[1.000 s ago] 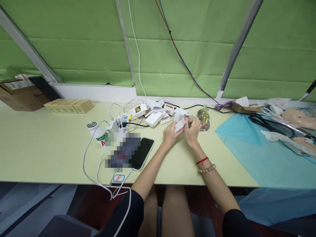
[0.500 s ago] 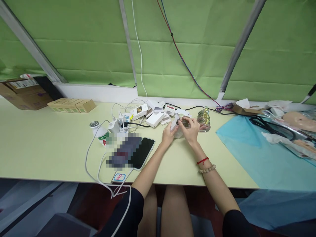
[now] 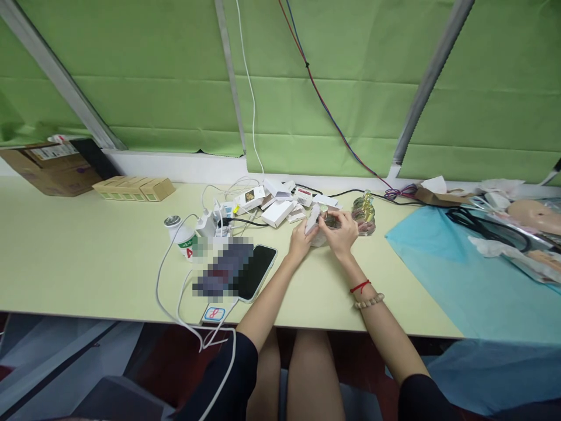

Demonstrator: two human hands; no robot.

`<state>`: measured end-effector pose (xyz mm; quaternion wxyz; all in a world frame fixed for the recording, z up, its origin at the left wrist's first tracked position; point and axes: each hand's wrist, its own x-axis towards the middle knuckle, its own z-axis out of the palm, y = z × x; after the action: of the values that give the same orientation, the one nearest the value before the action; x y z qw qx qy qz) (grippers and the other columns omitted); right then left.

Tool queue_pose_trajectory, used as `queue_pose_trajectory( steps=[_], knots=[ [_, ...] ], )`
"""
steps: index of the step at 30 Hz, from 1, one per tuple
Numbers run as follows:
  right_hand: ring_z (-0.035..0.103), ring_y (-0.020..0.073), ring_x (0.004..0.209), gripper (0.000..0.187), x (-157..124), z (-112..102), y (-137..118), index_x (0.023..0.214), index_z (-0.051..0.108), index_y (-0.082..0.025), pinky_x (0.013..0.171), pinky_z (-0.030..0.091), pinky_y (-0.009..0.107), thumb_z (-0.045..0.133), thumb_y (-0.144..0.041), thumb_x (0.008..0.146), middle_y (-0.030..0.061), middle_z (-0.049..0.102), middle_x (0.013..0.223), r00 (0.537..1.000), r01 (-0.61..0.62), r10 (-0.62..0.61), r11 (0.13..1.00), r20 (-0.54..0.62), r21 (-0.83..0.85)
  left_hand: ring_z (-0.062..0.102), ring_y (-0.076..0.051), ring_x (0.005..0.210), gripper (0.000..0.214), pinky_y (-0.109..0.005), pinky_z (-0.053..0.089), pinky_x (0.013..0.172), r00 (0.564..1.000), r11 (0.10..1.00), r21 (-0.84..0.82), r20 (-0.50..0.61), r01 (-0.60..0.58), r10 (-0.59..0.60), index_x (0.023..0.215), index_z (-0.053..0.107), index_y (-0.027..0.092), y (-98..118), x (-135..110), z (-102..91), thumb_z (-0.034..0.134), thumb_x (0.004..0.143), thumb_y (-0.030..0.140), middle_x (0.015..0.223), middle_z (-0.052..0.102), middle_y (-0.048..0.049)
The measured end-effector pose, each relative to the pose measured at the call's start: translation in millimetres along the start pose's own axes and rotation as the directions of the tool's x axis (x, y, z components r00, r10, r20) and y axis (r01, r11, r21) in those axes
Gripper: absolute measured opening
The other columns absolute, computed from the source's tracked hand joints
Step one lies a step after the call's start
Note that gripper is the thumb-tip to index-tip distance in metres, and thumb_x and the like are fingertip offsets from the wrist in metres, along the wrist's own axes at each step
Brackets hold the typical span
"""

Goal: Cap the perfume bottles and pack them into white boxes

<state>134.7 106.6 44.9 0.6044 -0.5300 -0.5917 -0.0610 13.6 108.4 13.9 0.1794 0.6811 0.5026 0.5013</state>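
Observation:
My left hand (image 3: 301, 242) is closed around a small white box (image 3: 312, 218), which is tilted upward. Close beside it, the thumb and fingers of my right hand (image 3: 342, 235) are bent together at the box's right edge. What they pinch is partly hidden. A small glass bottle (image 3: 332, 221) with a round pale cap shows behind and between the right fingers; I cannot tell whether it is gripped or standing on the table. Just right of my right hand, several clear glass bottles (image 3: 364, 215) with gold-coloured tops stand in a cluster.
Behind my hands lies a pile of white cartons (image 3: 278, 211). To the left are a power strip (image 3: 207, 224), a white bottle (image 3: 179, 234), a phone (image 3: 258, 273) and loose cables. Tan boxes (image 3: 134, 189) stand farther left. Blue sheeting (image 3: 432, 263) covers the right side.
The view has shifted slightly. The white box stands a little more upright in my left hand, and my right hand has moved slightly right with its fingers still bent.

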Motion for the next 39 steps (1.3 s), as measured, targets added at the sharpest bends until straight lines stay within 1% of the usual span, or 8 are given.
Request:
queue_pose_trajectory(
  steps=[6, 10, 14, 19, 24, 30, 35, 39],
  knots=[
    [0.061, 0.0194, 0.084, 0.027, -2, 1, 3, 0.084, 0.065, -0.020, 0.081, 0.039, 0.033, 0.062, -0.045, 0.074, 0.0037, 0.065, 0.086, 1.000, 0.000, 0.000, 1.000, 0.010, 0.012, 0.058, -0.018, 0.075, 0.042, -0.028, 0.043, 0.069, 1.000, 1.000, 0.002, 0.013, 0.008, -0.008, 0.102, 0.056, 0.017, 2, 0, -0.7, 0.045, 0.086, 0.053, 0.084, 0.064, -0.0053],
    [0.059, 0.0204, 0.093, 0.029, -4, 0, 1, 0.095, 0.064, -0.020, 0.086, 0.037, 0.034, 0.060, -0.043, 0.077, 0.0056, 0.065, 0.094, 0.995, 0.081, -0.081, 0.997, 0.066, -0.007, 0.060, -0.019, 0.079, 0.042, -0.028, 0.044, 0.071, 0.998, 0.998, -0.028, 0.021, 0.057, -0.057, 0.106, 0.056, 0.018, -1, 1, -1.2, 0.044, 0.086, 0.053, 0.090, 0.065, -0.0060],
    [0.057, 0.0212, 0.097, 0.036, -8, 0, 2, 0.104, 0.064, -0.021, 0.091, 0.032, 0.036, 0.060, -0.045, 0.077, 0.0064, 0.065, 0.099, 0.981, 0.167, -0.160, 0.984, 0.107, -0.065, 0.060, -0.019, 0.075, 0.044, -0.028, 0.044, 0.069, 0.993, 0.994, -0.023, -0.040, 0.106, -0.107, 0.100, 0.057, 0.017, -6, 1, -1.7, 0.040, 0.086, 0.056, 0.083, 0.065, -0.0064],
    [0.056, 0.0207, 0.092, 0.037, -10, 2, 3, 0.102, 0.066, -0.022, 0.090, 0.029, 0.036, 0.061, -0.048, 0.076, 0.0040, 0.067, 0.091, 0.971, 0.207, -0.193, 0.974, 0.139, -0.095, 0.062, -0.021, 0.076, 0.045, -0.029, 0.044, 0.068, 0.981, 0.987, -0.042, -0.113, 0.153, -0.157, 0.101, 0.058, 0.017, -11, 1, -0.9, 0.040, 0.086, 0.056, 0.085, 0.067, -0.0082],
    [0.054, 0.0211, 0.091, 0.037, -9, 3, 0, 0.096, 0.066, -0.020, 0.089, 0.028, 0.038, 0.060, -0.050, 0.076, 0.0050, 0.067, 0.089, 0.975, 0.171, -0.155, 0.981, 0.156, -0.096, 0.064, -0.022, 0.082, 0.044, -0.029, 0.045, 0.071, 0.978, 0.984, -0.042, -0.105, 0.175, -0.178, 0.101, 0.058, 0.017, -10, 2, -0.6, 0.039, 0.087, 0.055, 0.090, 0.068, -0.0091],
    [0.052, 0.0216, 0.087, 0.029, -8, 4, -1, 0.081, 0.064, -0.020, 0.088, 0.028, 0.039, 0.059, -0.048, 0.077, 0.0040, 0.066, 0.082, 0.975, 0.184, -0.166, 0.975, 0.145, -0.125, 0.064, -0.023, 0.082, 0.045, -0.030, 0.045, 0.072, 0.977, 0.981, 0.005, -0.097, 0.192, -0.190, 0.100, 0.058, 0.018, -7, 0, -3.1, 0.038, 0.087, 0.057, 0.088, 0.069, -0.0090],
    [0.052, 0.0219, 0.086, 0.029, -8, 5, 0, 0.071, 0.061, -0.020, 0.087, 0.028, 0.039, 0.058, -0.049, 0.077, 0.0049, 0.064, 0.082, 0.971, 0.205, -0.181, 0.968, 0.159, -0.147, 0.065, -0.023, 0.086, 0.045, -0.030, 0.046, 0.074, 0.977, 0.982, -0.004, -0.100, 0.187, -0.186, 0.106, 0.058, 0.018, -8, 0, -4.0, 0.038, 0.087, 0.054, 0.093, 0.069, -0.0104],
    [0.053, 0.0232, 0.090, 0.028, -13, 4, -3, 0.082, 0.062, -0.019, 0.089, 0.029, 0.040, 0.056, -0.046, 0.078, 0.0071, 0.065, 0.090, 0.967, 0.214, -0.187, 0.965, 0.173, -0.153, 0.063, -0.022, 0.079, 0.044, -0.029, 0.045, 0.071, 0.979, 0.985, 0.002, -0.110, 0.171, -0.170, 0.102, 0.059, 0.017, -12, 2, -3.2, 0.038, 0.088, 0.053, 0.086, 0.069, -0.0091]
  ],
)
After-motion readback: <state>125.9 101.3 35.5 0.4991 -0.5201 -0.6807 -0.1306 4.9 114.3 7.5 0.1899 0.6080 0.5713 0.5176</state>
